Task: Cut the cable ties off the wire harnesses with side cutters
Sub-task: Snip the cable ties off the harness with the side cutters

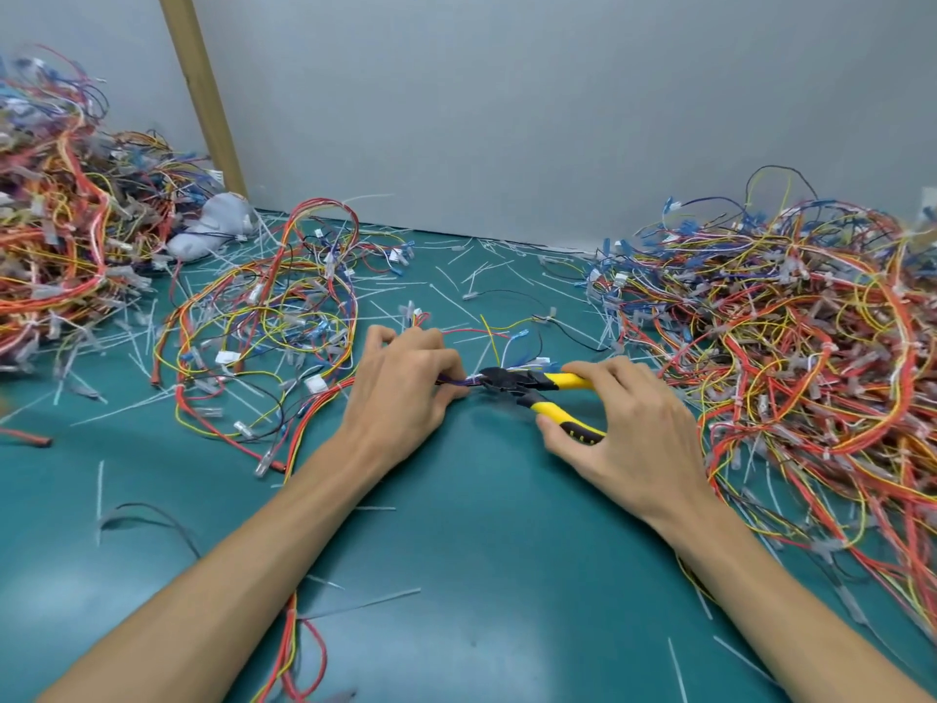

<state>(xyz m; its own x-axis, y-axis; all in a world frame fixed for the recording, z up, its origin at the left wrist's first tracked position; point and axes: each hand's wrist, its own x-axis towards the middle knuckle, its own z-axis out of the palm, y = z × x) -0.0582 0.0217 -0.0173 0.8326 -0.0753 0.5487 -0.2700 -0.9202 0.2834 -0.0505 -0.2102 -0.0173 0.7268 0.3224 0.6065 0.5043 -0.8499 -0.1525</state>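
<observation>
While L hand [405,388] pinches harness [458,382] taut, R hand [628,428] grips side cutters [507,384], handles spread: nip tie only, w/o nicking wires.

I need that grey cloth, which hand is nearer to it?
Left. The cloth lies back-left of the left hand; the right hand, on the cutters, is farther right.
</observation>
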